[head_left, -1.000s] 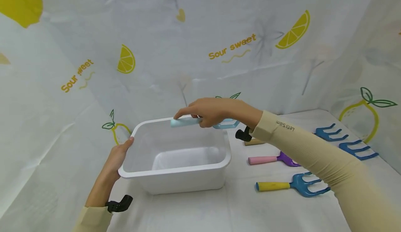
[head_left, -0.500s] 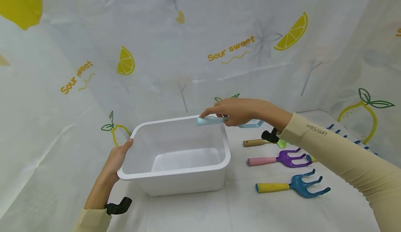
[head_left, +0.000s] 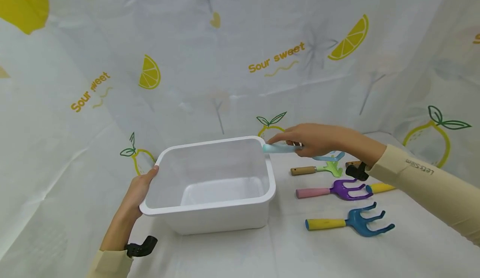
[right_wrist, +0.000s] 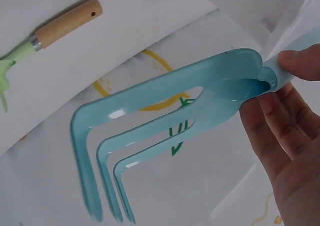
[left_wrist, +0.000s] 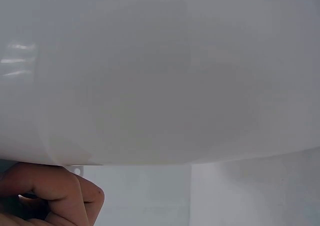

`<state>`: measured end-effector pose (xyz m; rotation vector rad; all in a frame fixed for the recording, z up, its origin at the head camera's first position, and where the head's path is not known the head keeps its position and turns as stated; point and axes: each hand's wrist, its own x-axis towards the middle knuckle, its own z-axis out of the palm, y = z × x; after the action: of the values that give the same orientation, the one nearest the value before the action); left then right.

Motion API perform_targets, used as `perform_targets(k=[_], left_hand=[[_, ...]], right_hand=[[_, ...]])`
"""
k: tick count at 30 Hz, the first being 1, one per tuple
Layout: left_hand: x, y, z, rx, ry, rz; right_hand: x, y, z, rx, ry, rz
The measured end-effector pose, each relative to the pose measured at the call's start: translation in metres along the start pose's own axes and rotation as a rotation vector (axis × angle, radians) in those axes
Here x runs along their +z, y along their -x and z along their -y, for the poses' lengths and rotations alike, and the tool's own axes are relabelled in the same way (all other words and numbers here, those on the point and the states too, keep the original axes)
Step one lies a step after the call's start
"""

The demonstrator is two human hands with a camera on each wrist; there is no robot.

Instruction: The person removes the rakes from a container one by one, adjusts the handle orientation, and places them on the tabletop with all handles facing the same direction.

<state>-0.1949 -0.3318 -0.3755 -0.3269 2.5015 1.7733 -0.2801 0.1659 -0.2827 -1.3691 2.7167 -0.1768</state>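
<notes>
A white plastic basin [head_left: 221, 219] stands on the cloth-covered table. My left hand [head_left: 137, 190] grips its left rim, thumb on top; curled fingers show beneath the rim in the left wrist view. In my right hand [head_left: 313, 138] is a light blue hand rake [right_wrist: 227, 83], pinched by its handle between thumb and fingers. The rake's three bent tines are plain in the right wrist view. Seen from the head, its handle end overlaps the basin's right rim, and the tines point right, partly covered by the hand.
Right of the basin lie a green hand rake [head_left: 331, 169] with a wooden handle, a purple one [head_left: 343, 189] with a pink handle and a blue one [head_left: 361, 221] with a yellow handle. More tool handles [head_left: 380, 187] show near the right forearm. A lemon-print cloth [head_left: 187, 103] hangs behind.
My right hand has moved right with the light blue rake, from over the basin to its right rim. The green rake has come into view. My left hand stays on the basin.
</notes>
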Motion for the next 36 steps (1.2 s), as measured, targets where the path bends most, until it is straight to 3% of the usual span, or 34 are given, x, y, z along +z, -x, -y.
perform_targets(k=[13, 28, 36], left_hand=[[0.000, -0.001, -0.001, -0.014, 0.023, 0.002], [0.001, -0.002, 0.001, -0.002, 0.013, 0.002], [0.000, -0.001, 0.000, 0.030, 0.011, 0.013]], right_hand=[[0.025, 0.073, -0.033, 0.196, 0.003, 0.048], [0.088, 0.176, -0.079, 0.336, 0.003, 0.106], [0.111, 0.212, -0.087, 0.422, 0.093, 0.148]])
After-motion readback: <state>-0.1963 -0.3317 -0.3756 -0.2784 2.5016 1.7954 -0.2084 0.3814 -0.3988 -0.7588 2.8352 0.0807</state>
